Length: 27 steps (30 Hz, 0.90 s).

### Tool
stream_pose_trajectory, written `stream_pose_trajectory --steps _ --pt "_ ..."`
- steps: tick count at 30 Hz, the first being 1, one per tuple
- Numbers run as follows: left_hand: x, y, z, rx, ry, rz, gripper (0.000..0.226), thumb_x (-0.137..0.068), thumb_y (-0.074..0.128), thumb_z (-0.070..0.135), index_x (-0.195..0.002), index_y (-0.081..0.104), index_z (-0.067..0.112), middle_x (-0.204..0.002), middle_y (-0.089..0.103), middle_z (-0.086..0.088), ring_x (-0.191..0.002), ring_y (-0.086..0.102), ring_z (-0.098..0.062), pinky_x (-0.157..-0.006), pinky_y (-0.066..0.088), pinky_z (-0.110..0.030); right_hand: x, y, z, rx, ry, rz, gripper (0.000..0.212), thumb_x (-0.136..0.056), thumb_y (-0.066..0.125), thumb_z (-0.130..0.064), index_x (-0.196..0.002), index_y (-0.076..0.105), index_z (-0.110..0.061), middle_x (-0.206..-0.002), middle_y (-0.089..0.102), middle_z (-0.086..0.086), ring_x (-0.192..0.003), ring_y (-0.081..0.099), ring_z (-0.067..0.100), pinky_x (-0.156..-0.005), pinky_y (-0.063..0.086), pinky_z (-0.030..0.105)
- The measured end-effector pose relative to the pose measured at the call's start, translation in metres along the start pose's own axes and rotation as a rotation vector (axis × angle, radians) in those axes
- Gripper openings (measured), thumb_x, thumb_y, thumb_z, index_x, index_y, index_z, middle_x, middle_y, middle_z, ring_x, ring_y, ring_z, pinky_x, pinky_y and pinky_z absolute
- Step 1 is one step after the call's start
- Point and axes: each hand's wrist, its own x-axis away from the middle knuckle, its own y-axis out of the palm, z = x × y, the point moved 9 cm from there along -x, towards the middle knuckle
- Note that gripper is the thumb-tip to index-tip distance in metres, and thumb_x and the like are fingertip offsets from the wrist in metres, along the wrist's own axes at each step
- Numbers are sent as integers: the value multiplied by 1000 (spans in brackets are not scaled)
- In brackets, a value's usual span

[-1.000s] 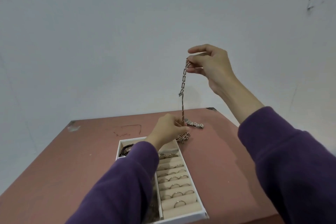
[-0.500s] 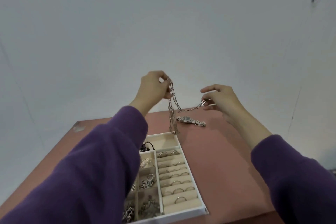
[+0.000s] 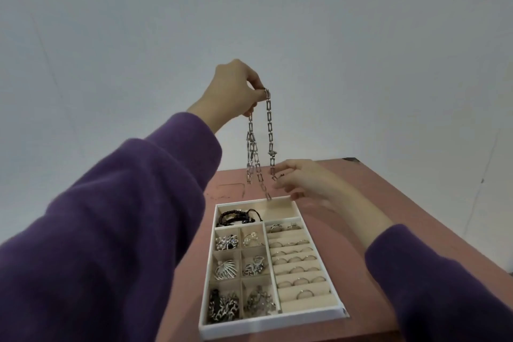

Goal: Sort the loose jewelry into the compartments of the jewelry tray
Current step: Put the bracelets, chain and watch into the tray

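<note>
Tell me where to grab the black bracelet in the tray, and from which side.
Pinch the bracelet across its bundled cords, coming straight down: it lies flat at the left of the far compartment of the tray, and the walls block any sideways approach.

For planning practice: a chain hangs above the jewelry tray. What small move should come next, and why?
Probably lower the left hand so the chain folds into the long far compartment of the tray: its lowest loop hangs just above that bare space, beside the black bracelets, with the right hand steadying one end.
</note>
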Motion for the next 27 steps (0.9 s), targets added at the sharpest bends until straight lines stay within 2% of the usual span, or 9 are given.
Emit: stream_pose_trajectory --steps 3,6,10,13,15,18,21,25,27 --pt "5 1 -5 -38 -4 -33 15 -82 67 19 -86 69 5 -61 60 -5 -43 55 -9 -48 51 -14 0 6 2 97 2 1 2 -83 66 -19 -82 65 -19 -79 61 -1 -65 52 11 -57 42 21" --pt "10 5 -10 -83 -17 -81 16 -82 67 22 -86 70 7 -62 60 -4 -51 55 -13 -44 47 -10 4 10 -2 240 10 -32 4 -86 62 -20 -85 65 -17 -83 62 -3 -71 51 11 -58 39 21" --pt "17 12 -16 -116 -36 -131 15 -81 69 22 -83 69 8 -61 60 -3 -48 54 -10 -41 43 -7 3 -1 -26 244 -80 38 33 -80 52 -1 -98 67 -23 -97 65 -1 -92 57 15 -72 43 26" --pt "21 17 -21 -114 -51 -143 13 -80 70 21 -80 67 8 -60 60 -3 -37 52 -3 -37 40 -6 4 -18 -59 -27 -213 136 39 -76 47 3 -93 70 -24 -96 68 1 -85 56 15 -67 41 26" --pt "23 21 -25 -108 -67 -154 11 -79 70 20 -79 66 10 -61 62 -4 -35 52 -1 -39 43 -7 5 -17 -76 -116 -228 70 29 -80 50 -9 -98 71 -19 -93 69 3 -75 51 14 -60 36 24" --pt "28 25 -33 -33 -123 -184 10 -78 70 14 -84 64 9 -65 65 -7 -42 58 -4 -47 49 -11 3 -11 -85 -19 -172 17 25 -82 60 -23 -99 70 -7 -82 70 7 -63 47 14 -55 35 24" --pt "34 24 -40 81 -184 -212 16 -76 71 9 -89 62 8 -66 64 -6 -42 59 -3 -47 49 -9 1 -11 -86 45 -137 53 25 -79 67 -19 -96 68 -1 -71 65 9 -56 46 14 -50 36 23" --pt "44 21 -45 252 -212 -247 21 -78 70 4 -97 62 5 -73 66 -8 -60 65 -14 -66 55 -18 0 -13 -87 77 -126 92 15 -78 68 -13 -84 69 0 -62 57 8 -56 44 15 -46 35 21" --pt "49 21 -48 336 -210 -246 21 -79 66 0 -99 61 2 -76 66 -9 -63 64 -15 -65 55 -17 -1 -15 -90 80 -143 128 11 -79 66 -12 -80 69 -2 -62 57 7 -57 44 15 -46 34 21"
